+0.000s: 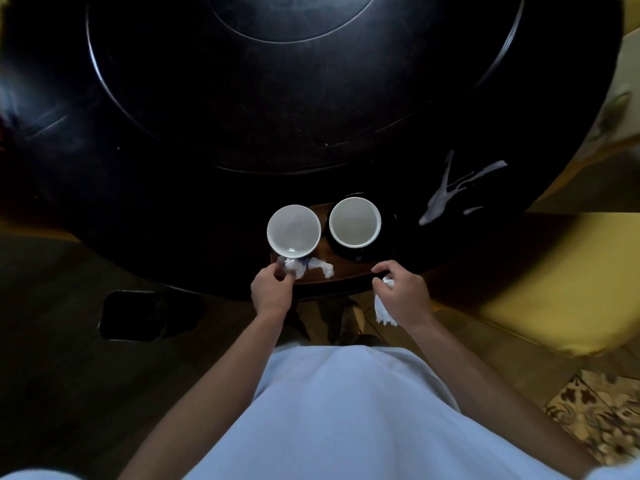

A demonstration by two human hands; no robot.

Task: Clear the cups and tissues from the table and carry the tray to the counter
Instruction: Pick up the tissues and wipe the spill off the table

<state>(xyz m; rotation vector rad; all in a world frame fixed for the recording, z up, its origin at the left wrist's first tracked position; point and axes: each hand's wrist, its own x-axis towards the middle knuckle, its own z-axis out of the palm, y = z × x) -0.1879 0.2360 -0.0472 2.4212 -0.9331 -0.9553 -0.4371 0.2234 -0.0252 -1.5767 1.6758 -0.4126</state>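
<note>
**Tray at the table's near edge, a hand at each end**

The wooden tray [349,271] lay with its long axis left to right on the dark round table [173,168], carrying two upright white cups [293,231], the right one on a dark saucer [388,244]. The left hand [272,289] pinched a crumpled tissue [294,268] at the tray's left end. The right hand [403,294], at the right end, curled round another tissue [382,311] hanging below its palm.

On the near edge of the table [173,168]: a tray [346,271]. On the tray, two cups [293,231] side by side, the right one on a saucer [360,254]. In front of the left cup, a tissue [320,266].
</note>
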